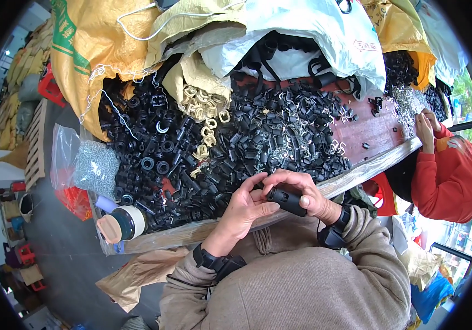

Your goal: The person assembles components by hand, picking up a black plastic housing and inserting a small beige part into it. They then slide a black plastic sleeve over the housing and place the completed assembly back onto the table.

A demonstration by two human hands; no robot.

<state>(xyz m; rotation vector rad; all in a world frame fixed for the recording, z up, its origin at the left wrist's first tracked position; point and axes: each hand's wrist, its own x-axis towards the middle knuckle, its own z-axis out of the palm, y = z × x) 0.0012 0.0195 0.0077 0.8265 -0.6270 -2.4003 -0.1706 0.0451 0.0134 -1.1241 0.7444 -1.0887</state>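
Observation:
Above the table's front edge, a short black plastic cylinder with an opening in its side lies between my two hands. My right hand is closed round it, thumb along its near end and forefinger arched over the top. The thumb of my left hand presses at the cylinder's left end, its fingers curled up close to the right fingertips. Whether a smaller part sits between those fingertips is hidden. Just beyond my hands spreads a heap of small black plastic parts mixed with small metal pieces.
Cream-coloured rings spill from a sack among black fittings. Left are a bag of screws and a lidded jar. A white sack holds larger black parts. A wooden rail edges the table. A red-sleeved person works at right.

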